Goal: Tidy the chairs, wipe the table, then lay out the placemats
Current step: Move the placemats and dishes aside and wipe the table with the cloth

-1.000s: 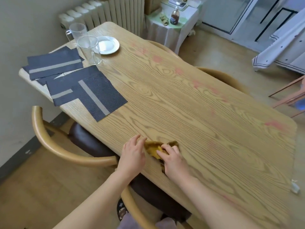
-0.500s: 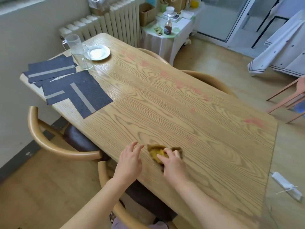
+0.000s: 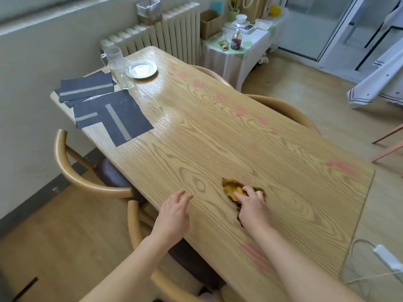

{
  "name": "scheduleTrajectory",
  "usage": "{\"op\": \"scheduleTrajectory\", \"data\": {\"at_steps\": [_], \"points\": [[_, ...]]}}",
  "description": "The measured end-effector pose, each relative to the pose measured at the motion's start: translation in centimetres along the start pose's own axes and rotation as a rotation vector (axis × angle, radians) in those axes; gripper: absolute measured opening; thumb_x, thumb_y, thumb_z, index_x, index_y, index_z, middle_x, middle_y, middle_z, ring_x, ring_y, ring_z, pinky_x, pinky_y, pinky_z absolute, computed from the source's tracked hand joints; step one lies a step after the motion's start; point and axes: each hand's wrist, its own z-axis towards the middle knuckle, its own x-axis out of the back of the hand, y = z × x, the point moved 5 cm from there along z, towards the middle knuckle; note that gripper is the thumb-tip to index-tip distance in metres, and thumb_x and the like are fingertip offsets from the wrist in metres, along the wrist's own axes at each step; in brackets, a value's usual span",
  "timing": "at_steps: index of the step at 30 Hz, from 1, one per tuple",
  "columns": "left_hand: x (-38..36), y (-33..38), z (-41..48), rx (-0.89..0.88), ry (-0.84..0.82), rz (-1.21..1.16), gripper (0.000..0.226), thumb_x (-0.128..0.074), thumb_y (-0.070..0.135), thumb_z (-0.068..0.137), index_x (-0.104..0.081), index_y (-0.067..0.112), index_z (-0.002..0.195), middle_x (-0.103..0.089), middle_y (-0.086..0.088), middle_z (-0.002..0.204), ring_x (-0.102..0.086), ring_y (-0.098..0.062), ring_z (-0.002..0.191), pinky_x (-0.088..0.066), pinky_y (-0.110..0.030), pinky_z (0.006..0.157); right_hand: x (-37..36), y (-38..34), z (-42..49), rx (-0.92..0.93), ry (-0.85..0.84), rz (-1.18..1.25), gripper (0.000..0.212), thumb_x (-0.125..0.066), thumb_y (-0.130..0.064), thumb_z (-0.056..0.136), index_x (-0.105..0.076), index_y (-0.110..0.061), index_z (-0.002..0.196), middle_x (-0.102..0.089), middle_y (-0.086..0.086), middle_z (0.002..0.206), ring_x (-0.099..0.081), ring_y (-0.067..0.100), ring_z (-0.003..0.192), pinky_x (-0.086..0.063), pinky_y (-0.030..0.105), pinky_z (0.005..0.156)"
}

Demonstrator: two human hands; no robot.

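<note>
My right hand (image 3: pixel 251 205) presses a crumpled mustard-yellow cloth (image 3: pixel 231 188) onto the long wooden table (image 3: pixel 218 140), fingers curled over it near the front edge. To its left my left hand (image 3: pixel 174 211) hovers at the table edge, fingers relaxed, apart from the cloth and holding nothing. Several dark placemats with grey stripes (image 3: pixel 113 115) lie overlapping at the far left corner. Pink smears (image 3: pixel 340 166) mark the right side of the table. Curved wooden chairs stand tucked in at the left (image 3: pixel 72 171), near me (image 3: pixel 135 232) and on the far side (image 3: pixel 283 107).
Two clear glass mugs (image 3: pixel 121 71) and a white plate (image 3: pixel 142 69) stand beyond the placemats. A radiator (image 3: pixel 165 33) and a small cluttered side table (image 3: pixel 239 40) are behind. A white power strip with its cable (image 3: pixel 386 256) lies on the floor at right.
My right hand has slid the cloth rightward along the table. My left hand let go of the cloth and now sits apart from it. My view rose, showing more of the room.
</note>
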Motion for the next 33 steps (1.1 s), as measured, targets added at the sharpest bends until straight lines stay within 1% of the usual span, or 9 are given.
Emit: {"op": "scheduleTrajectory", "data": {"at_steps": [4,10,13,16,20,23,25,28,33], "points": [[-0.4,0.2,-0.7,-0.021,-0.009,0.017,0.06,-0.042,0.006,0.092,-0.029,0.027,0.146,-0.021,-0.002,0.155,-0.017,-0.02,0.144,-0.017,-0.034,0.119,-0.8,-1.7,-1.7,0.019,0.015,0.03,0.05,-0.044,-0.005,0.094,-0.05,-0.029,0.137,-0.03,-0.004,0.15,-0.032,0.021,0.127,-0.043,0.029,0.1],[-1.0,0.4,-2.4,-0.032,0.026,-0.004,0.056,-0.043,0.01,0.094,-0.03,0.027,0.146,-0.023,0.0,0.155,-0.018,-0.017,0.144,-0.017,-0.032,0.119,-3.9,-6.3,-6.5,0.269,-0.064,-0.004,0.051,-0.045,-0.009,0.096,-0.044,-0.031,0.142,-0.026,-0.004,0.152,-0.03,0.022,0.13,-0.044,0.032,0.102],[-1.3,0.5,-4.1,-0.036,0.039,-0.014,0.054,-0.042,0.012,0.094,-0.03,0.028,0.145,-0.023,0.0,0.155,-0.018,-0.017,0.144,-0.018,-0.033,0.119,-4.2,-6.1,-7.7,0.308,-0.094,-0.057,0.051,-0.044,-0.01,0.097,-0.039,-0.03,0.144,-0.024,-0.002,0.155,-0.028,0.023,0.133,-0.042,0.033,0.105],[-1.4,0.7,-5.4,-0.035,0.04,-0.029,0.056,-0.042,0.011,0.094,-0.029,0.028,0.146,-0.022,0.0,0.156,-0.017,-0.017,0.144,-0.019,-0.034,0.119,-3.7,-5.1,-7.8,0.272,-0.079,-0.096,0.053,-0.043,-0.008,0.097,-0.038,-0.03,0.145,-0.023,-0.002,0.156,-0.028,0.023,0.133,-0.044,0.032,0.102],[-1.6,1.2,-6.6,-0.051,0.052,-0.029,0.058,-0.041,0.008,0.094,-0.027,0.027,0.147,-0.02,-0.001,0.156,-0.016,-0.018,0.145,-0.018,-0.034,0.119,-2.9,-1.8,-7.6,0.108,-0.061,-0.092,0.058,-0.039,-0.004,0.096,-0.036,-0.032,0.146,-0.02,-0.005,0.157,-0.026,0.022,0.135,-0.042,0.034,0.102],[-2.1,1.8,-7.7,-0.056,0.043,-0.039,0.059,-0.041,0.006,0.093,-0.027,0.027,0.147,-0.019,-0.001,0.157,-0.015,-0.019,0.145,-0.017,-0.033,0.118,-2.9,0.7,-7.9,0.028,-0.088,-0.087,0.053,-0.038,-0.014,0.1,-0.03,-0.033,0.148,-0.017,-0.004,0.159,-0.02,0.024,0.14,-0.039,0.034,0.106],[-2.4,2.0,-8.6,-0.05,0.053,-0.046,0.06,-0.042,0.006,0.094,-0.027,0.028,0.147,-0.019,0.001,0.157,-0.014,-0.018,0.145,-0.016,-0.032,0.118,-2.9,0.6,-8.7,0.037,-0.125,-0.091,0.049,-0.036,-0.023,0.101,-0.028,-0.033,0.149,-0.014,-0.002,0.16,-0.017,0.024,0.141,-0.038,0.035,0.106],[-3.0,2.6,-9.6,-0.041,0.055,-0.057,0.059,-0.042,0.008,0.094,-0.026,0.03,0.147,-0.018,0.002,0.157,-0.014,-0.016,0.145,-0.016,-0.031,0.118,-3.4,-0.9,-10.4,0.122,-0.179,-0.133,0.049,-0.039,-0.026,0.1,-0.028,-0.035,0.148,-0.011,-0.003,0.16,-0.017,0.025,0.14,-0.04,0.036,0.104],[-3.2,3.7,-10.4,-0.001,0.09,-0.054,0.056,-0.042,0.012,0.095,-0.027,0.03,0.146,-0.019,0.004,0.157,-0.014,-0.014,0.145,-0.015,-0.03,0.118,-4.9,-2.7,-12.6,0.399,-0.194,-0.246,0.054,-0.042,-0.017,0.097,-0.029,-0.038,0.145,-0.013,0.001,0.16,-0.025,0.027,0.133,-0.044,0.037,0.097]]}}
